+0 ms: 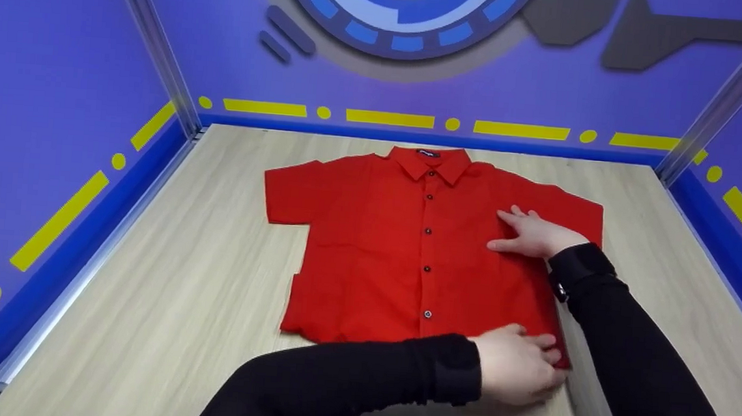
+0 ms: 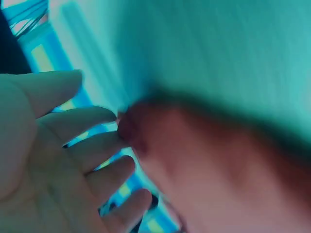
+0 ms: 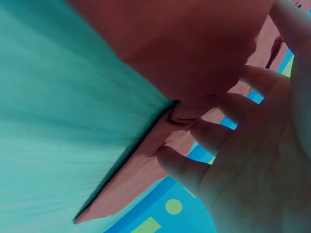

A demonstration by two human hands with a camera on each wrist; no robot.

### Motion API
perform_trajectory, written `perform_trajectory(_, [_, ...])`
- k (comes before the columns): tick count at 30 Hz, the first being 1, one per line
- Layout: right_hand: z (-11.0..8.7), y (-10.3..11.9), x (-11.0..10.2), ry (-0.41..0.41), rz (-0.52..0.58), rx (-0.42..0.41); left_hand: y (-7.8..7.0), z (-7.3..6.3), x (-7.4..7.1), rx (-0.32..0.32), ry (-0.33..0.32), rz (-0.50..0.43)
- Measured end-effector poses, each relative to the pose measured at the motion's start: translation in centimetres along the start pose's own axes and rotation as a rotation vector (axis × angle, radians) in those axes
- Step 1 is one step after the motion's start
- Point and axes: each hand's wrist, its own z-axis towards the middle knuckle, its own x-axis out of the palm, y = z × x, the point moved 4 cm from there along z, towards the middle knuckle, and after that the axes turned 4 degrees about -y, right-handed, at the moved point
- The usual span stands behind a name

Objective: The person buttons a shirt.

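A red short-sleeved button-up shirt (image 1: 369,234) lies front side up, its collar (image 1: 431,163) at the far side and dark buttons down the middle. My left hand (image 1: 520,365) is at the shirt's near right corner, with its fingers over the hem. In the left wrist view, the fingers of that hand (image 2: 63,141) reach out loosely to the cloth edge. My right hand (image 1: 532,234) touches the shirt below the right sleeve, fingers spread. The right wrist view shows this hand (image 3: 252,145) with its fingertips against the folded red cloth.
The shirt lies on a pale wood-grain table (image 1: 225,237). Purple and blue panels (image 1: 379,91) with yellow markings enclose the back and both sides. Metal posts (image 1: 157,43) stand at the back corners.
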Motion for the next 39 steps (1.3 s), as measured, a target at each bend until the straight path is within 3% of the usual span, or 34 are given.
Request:
perform_trajectory(3, [0.0,0.1,0.0,-0.001,0.001,-0.005,-1.1,0.3,0.9,-0.034,0.059,0.029])
perform_trajectory(5, [0.0,0.1,0.0,-0.004,-0.002,-0.004,-1.4,0.4,1.2,-0.038,0.078,-0.001])
perform_trajectory(7, [0.0,-0.1,0.0,-0.005,-0.008,-0.004,-1.4,0.5,1.3,0.002,0.107,-0.088])
perform_trajectory(9, [0.0,-0.3,0.0,-0.004,-0.010,-0.006,-0.9,0.3,1.2,0.083,0.145,-0.223])
perform_trajectory(12, [0.1,-0.6,-0.1,-0.009,-0.013,-0.024,1.4,-0.8,0.5,0.171,0.156,-0.435])
perform_trajectory(15, [0.0,-0.9,-0.2,-0.027,-0.019,-0.034,6.0,-3.2,0.0,0.156,0.069,-0.538])
perform_trajectory(17, [-0.2,-1.3,-0.3,-0.043,-0.017,-0.025,10.1,-5.5,0.3,0.058,-0.004,-0.556])
perform_trajectory(20, [-0.6,-2.0,-0.3,-0.049,-0.010,0.022,17.1,-9.9,2.3,-0.177,-0.051,-0.517])
perform_trajectory(23, [-1.2,-2.8,-0.3,-0.052,-0.015,0.069,23.3,-14.9,5.1,-0.457,-0.025,-0.449])
perform_trajectory(26, [-1.9,-3.9,-0.3,-0.051,-0.008,0.087,27.4,-19.4,7.5,-0.691,0.044,-0.443])
perform_trajectory(28, [-2.4,-4.5,-0.2,-0.048,0.010,0.083,28.6,-21.6,8.8,-0.799,0.105,-0.471])
perform_trajectory(31, [-3.3,-5.1,-0.2,-0.031,0.030,0.081,28.7,-23.3,9.7,-0.880,0.185,-0.504])
perform_trajectory(34, [-3.8,-5.0,-0.6,-0.014,0.007,0.077,28.2,-23.5,9.4,-0.900,0.239,-0.531])
perform_trajectory(39, [-3.7,-4.1,-1.2,-0.044,-0.016,0.068,28.9,-22.8,7.9,-0.912,0.163,-0.579])
